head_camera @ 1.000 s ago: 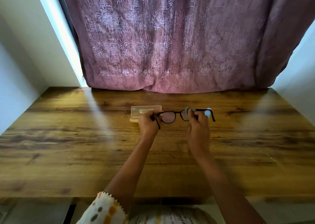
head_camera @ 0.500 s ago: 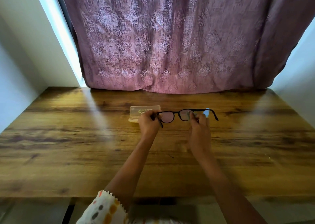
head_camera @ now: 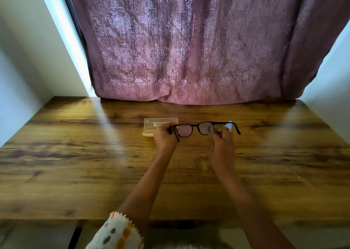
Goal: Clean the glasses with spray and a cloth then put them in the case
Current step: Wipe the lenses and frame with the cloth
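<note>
Glasses held up just right of the case, arms unfolded. Left hand pinches the frame corner nearest the case. Right hand pinches a small cloth on the lens farther from the case. Case lies open on the wooden surface. Spray bottle well right of the case, mostly hidden behind the right hand.

Table glossy wood grain; curtain patterned woven cloth; glasses dark frame
</note>
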